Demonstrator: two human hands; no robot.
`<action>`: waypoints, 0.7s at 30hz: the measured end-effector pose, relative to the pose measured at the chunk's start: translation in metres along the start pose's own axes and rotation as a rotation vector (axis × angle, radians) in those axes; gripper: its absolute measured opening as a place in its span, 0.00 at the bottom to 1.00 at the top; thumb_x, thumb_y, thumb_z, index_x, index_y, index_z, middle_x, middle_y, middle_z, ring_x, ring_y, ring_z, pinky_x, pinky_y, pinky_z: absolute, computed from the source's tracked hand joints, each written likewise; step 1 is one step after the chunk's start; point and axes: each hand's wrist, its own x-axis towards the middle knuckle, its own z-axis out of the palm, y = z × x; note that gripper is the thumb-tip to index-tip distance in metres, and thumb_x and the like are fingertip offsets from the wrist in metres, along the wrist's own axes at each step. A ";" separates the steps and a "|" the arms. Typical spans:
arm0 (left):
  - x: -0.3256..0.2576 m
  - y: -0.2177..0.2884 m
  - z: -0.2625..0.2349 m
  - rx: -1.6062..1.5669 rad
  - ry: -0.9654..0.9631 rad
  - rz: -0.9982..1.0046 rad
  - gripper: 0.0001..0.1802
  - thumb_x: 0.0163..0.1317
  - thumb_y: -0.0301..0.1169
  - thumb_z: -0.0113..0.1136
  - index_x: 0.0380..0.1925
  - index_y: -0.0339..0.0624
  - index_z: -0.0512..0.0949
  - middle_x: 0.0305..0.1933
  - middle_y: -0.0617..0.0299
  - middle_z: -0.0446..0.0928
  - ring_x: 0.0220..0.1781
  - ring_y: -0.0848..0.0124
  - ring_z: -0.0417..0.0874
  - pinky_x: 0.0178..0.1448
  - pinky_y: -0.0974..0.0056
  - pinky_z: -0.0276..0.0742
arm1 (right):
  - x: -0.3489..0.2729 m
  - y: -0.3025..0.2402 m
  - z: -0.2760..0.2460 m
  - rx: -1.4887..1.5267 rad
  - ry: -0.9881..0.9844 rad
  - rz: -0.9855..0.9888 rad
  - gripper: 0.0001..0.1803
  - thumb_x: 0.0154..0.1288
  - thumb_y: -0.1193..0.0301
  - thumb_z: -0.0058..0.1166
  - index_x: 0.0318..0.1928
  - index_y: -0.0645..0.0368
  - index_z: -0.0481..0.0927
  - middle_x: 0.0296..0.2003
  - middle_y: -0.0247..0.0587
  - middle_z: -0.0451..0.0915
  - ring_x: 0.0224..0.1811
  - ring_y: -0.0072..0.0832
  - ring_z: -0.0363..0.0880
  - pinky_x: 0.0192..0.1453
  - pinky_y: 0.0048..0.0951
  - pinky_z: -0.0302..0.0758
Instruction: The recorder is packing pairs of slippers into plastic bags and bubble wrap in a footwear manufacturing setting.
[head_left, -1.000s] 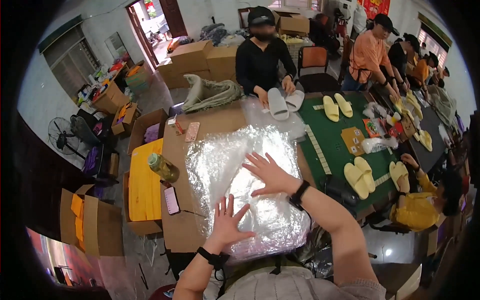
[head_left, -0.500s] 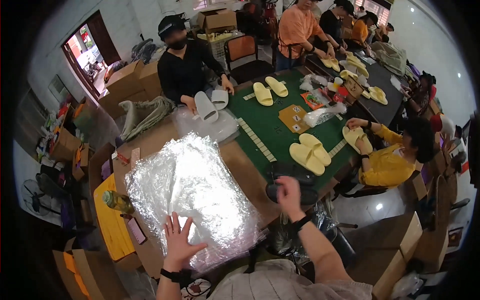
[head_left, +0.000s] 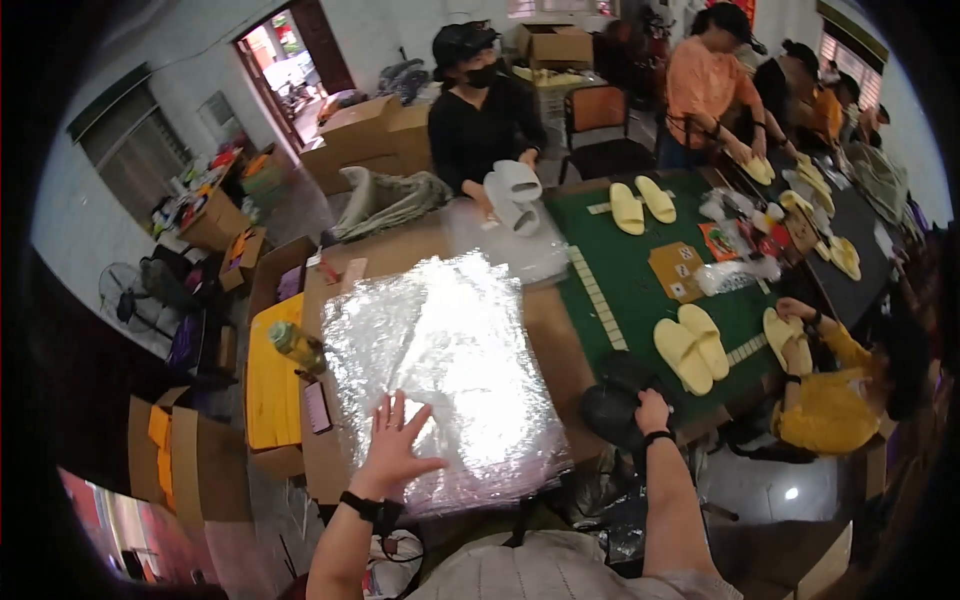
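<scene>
My left hand [head_left: 400, 455] lies with spread fingers on a stack of shiny clear plastic bags [head_left: 450, 350]. To the right of the stack, my right hand [head_left: 653, 412] has its fingers curled on the edge of a pair of black slippers [head_left: 615, 400], closed on one of them. My own fingers partly hide that slipper. The black slippers rest at the near edge of the table, beside a pair of pale yellow slippers [head_left: 692, 350] on the green mat [head_left: 640, 270].
Across the table a person in black holds white slippers [head_left: 515, 195] over clear plastic. At right, a person in yellow handles a yellow slipper [head_left: 785, 335]. A bottle [head_left: 292, 345] and a phone [head_left: 317, 407] lie left of the stack. A cardboard box [head_left: 210, 460] stands lower left.
My right hand has come down from above the black slippers and closed on one. My left hand stays spread on the bags. The view has swung left.
</scene>
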 end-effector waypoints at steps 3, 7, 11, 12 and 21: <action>0.000 0.010 -0.009 0.004 0.028 0.033 0.58 0.46 0.69 0.69 0.75 0.58 0.62 0.82 0.34 0.38 0.83 0.36 0.33 0.82 0.39 0.29 | -0.023 -0.004 -0.019 0.100 0.115 0.049 0.15 0.51 0.75 0.57 0.43 0.59 0.83 0.45 0.48 0.80 0.48 0.51 0.80 0.52 0.49 0.78; -0.002 0.033 -0.023 -0.111 0.004 0.018 0.56 0.48 0.64 0.70 0.74 0.51 0.63 0.79 0.27 0.42 0.81 0.34 0.36 0.81 0.39 0.32 | -0.037 -0.022 -0.080 0.324 0.350 0.243 0.14 0.49 0.75 0.59 0.39 0.61 0.81 0.41 0.51 0.82 0.47 0.52 0.80 0.51 0.46 0.78; -0.036 0.021 -0.021 0.049 0.078 0.001 0.50 0.55 0.53 0.69 0.74 0.46 0.62 0.79 0.33 0.50 0.79 0.33 0.46 0.79 0.35 0.43 | -0.024 -0.135 -0.190 0.533 0.520 0.022 0.12 0.54 0.70 0.60 0.39 0.60 0.78 0.37 0.54 0.79 0.44 0.55 0.78 0.47 0.47 0.76; -0.037 0.008 -0.013 0.006 0.088 0.026 0.56 0.48 0.58 0.73 0.76 0.50 0.60 0.79 0.28 0.44 0.79 0.29 0.40 0.79 0.33 0.37 | -0.030 -0.174 -0.222 0.497 0.478 -0.060 0.10 0.55 0.71 0.60 0.38 0.59 0.77 0.38 0.52 0.79 0.45 0.54 0.78 0.48 0.47 0.76; -0.007 -0.039 0.044 -0.196 0.075 0.059 0.52 0.51 0.61 0.69 0.68 0.37 0.69 0.69 0.36 0.69 0.71 0.40 0.66 0.76 0.44 0.54 | -0.011 -0.405 -0.154 0.337 0.142 -0.955 0.13 0.53 0.76 0.54 0.42 0.61 0.74 0.42 0.48 0.74 0.47 0.49 0.75 0.48 0.46 0.76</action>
